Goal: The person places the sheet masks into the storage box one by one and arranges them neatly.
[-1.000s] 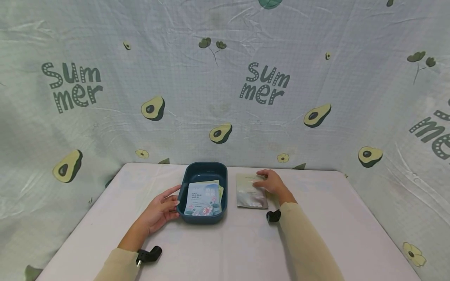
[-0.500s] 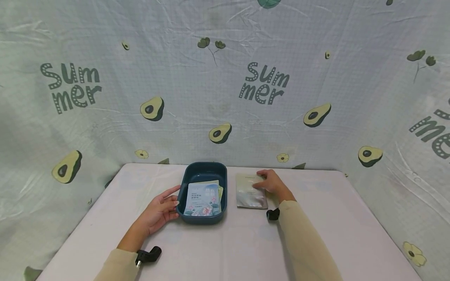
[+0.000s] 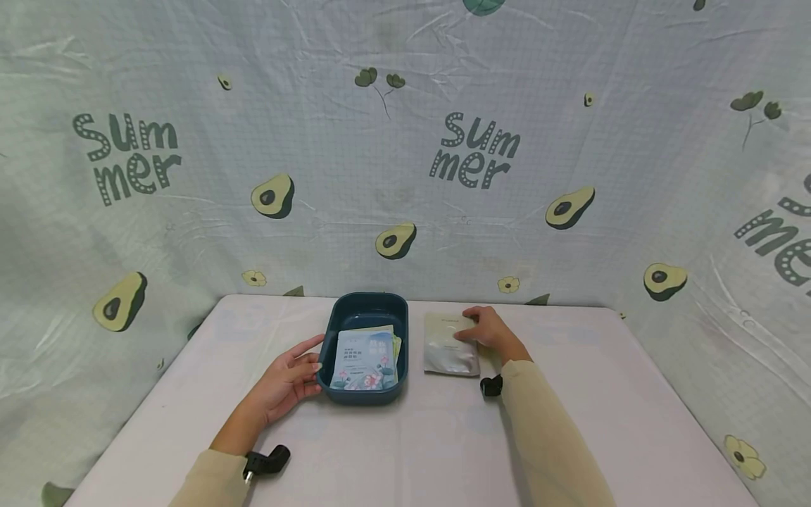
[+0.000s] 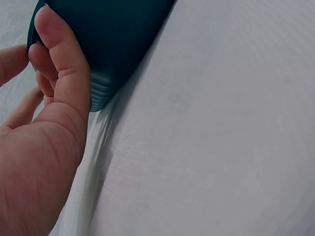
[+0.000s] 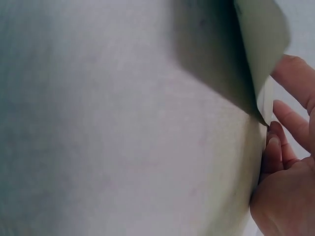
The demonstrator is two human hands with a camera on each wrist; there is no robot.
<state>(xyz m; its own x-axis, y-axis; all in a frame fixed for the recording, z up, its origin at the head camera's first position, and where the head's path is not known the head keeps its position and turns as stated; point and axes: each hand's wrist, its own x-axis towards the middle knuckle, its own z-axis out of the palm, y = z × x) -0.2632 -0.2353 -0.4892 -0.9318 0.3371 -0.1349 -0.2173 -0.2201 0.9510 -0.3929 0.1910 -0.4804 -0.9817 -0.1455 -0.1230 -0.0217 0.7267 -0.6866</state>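
In the head view a dark blue plastic bin (image 3: 364,396) stands near the back of the table. Inside lie a light blue floral packet (image 3: 364,359) and a greenish one (image 3: 397,345) partly hidden beneath it. My left hand (image 3: 287,380) rests at the bin's left side, its fingers and thumb touching the rim. Right of the bin is a pale, silvery foil face mask packet (image 3: 445,355). Its right side is held between the thumb and fingers of my right hand (image 3: 491,334). The right wrist view shows one flap of this packet (image 5: 266,39) raised off the surface.
A pale cloth covers the table (image 3: 437,451). Behind and at both sides hangs a curtain (image 3: 329,141) printed with avocados and lettering. A small black wrist camera (image 3: 266,461) sits on the left wrist, another black camera (image 3: 491,385) on the right.
Both hands, the bin and the packets keep nearly the same places. Only a slight shift of the whole head view to the left shows.
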